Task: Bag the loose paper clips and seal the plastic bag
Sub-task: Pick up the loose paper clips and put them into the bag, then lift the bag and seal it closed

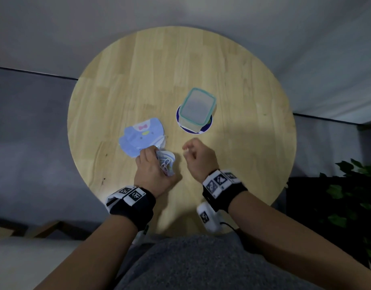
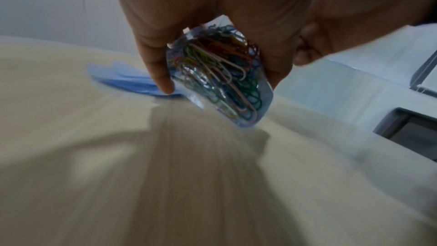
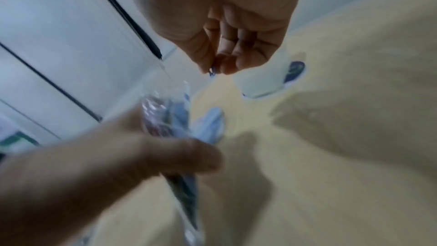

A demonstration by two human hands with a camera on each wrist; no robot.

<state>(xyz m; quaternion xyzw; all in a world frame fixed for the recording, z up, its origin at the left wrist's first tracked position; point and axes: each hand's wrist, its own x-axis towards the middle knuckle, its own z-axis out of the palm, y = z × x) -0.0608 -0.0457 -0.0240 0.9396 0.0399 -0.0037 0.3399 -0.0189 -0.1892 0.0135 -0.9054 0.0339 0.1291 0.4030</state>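
My left hand (image 1: 153,164) grips a small clear plastic bag (image 1: 166,164) just above the round wooden table (image 1: 243,164). The bag (image 2: 220,79) is packed with coloured paper clips (image 2: 212,74), thumb on one side, fingers on the other. Its upper end (image 3: 165,111) points toward my right hand. My right hand (image 1: 193,151) hovers to the right of the bag with fingers curled; thumb and fingertips pinch a small bluish paper clip (image 3: 212,72). A gap separates the two hands.
A blue cartoon-shaped card stack (image 1: 140,137) lies on the table just beyond my left hand. A clear lidded box with a teal rim (image 1: 197,109) stands on a round coaster (image 1: 207,125) beyond my right hand. A plant (image 1: 352,197) is off the table's right edge.
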